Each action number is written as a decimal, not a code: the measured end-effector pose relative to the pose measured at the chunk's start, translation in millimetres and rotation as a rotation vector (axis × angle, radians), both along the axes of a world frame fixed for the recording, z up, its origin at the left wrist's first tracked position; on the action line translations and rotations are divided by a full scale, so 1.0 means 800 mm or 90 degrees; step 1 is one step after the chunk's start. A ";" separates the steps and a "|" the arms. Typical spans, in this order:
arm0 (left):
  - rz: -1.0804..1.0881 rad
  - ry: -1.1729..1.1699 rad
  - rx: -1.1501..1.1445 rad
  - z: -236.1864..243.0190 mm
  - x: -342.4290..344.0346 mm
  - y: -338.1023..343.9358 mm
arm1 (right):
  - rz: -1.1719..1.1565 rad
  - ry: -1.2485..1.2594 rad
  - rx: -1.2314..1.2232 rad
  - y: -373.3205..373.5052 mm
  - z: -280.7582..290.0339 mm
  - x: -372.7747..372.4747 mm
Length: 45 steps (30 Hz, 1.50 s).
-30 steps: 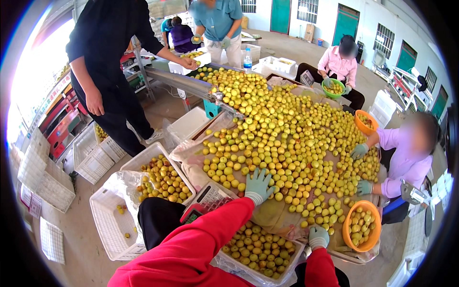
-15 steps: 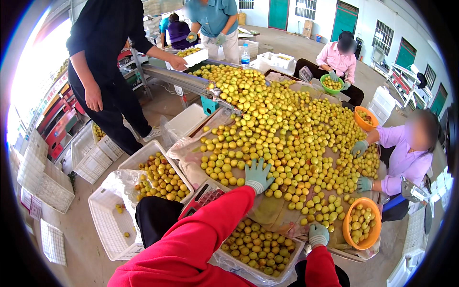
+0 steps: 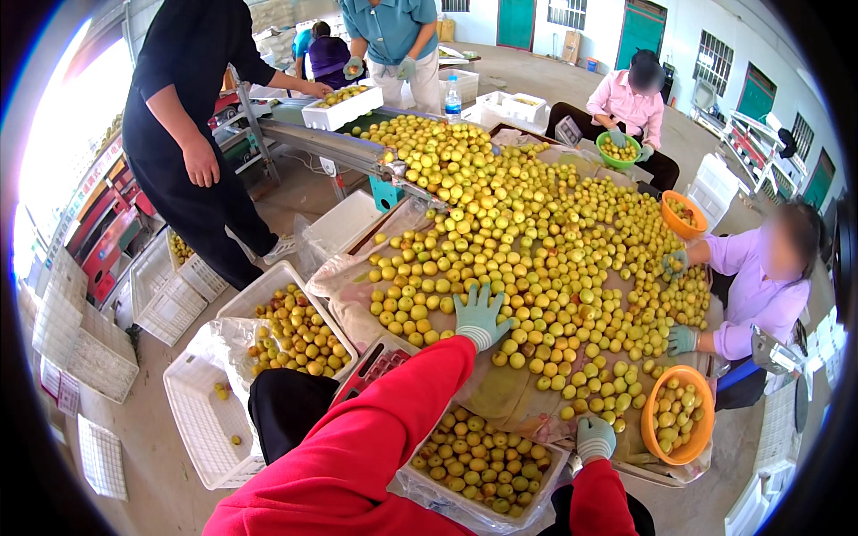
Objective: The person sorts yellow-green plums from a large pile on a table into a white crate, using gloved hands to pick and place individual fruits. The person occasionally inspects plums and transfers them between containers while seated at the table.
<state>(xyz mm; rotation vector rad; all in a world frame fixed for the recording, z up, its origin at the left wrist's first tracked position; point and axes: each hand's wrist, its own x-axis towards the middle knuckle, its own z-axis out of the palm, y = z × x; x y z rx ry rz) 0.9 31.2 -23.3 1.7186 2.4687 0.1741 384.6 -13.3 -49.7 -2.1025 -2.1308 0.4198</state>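
A wide heap of small round yellow-green fruit (image 3: 536, 268), some blushed red, covers the cloth-lined table (image 3: 509, 393). My left hand (image 3: 481, 314), in a pale green glove, lies open on the near side of the heap, fingers spread and touching fruit. By the near table edge is my gloved right hand (image 3: 595, 438), its fingers curled down beside a few fruits; whatever is under them is hidden. Between my arms, below the edge, stands a plastic-lined white crate (image 3: 559, 469) full of the same fruit. An orange bowl (image 3: 706, 402) of fruit sits right of my right hand.
At my left are a white crate (image 3: 183, 393) with a plastic liner and a red scale (image 3: 371, 368). A conveyor (image 3: 331, 150) meets the heap at the far left. Co-workers stand or sit around, one at the right (image 3: 760, 295) reaching into the fruit. A green bowl (image 3: 618, 163) is farther back.
My left hand has shifted slightly left on the fruit, and my right hand stays put. At the far left, a person's white fruit-filled box has moved a little left.
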 end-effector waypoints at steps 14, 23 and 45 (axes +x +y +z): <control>-0.031 -0.099 0.177 0.087 0.031 -0.038 | 0.015 -0.008 -0.034 -0.002 0.006 -0.005; -0.387 -0.380 0.963 0.380 0.123 -0.268 | -0.023 -0.022 -0.056 -0.002 0.019 0.019; -0.441 -0.309 1.069 0.441 0.224 -0.360 | -0.013 0.004 -0.078 -0.005 0.030 -0.002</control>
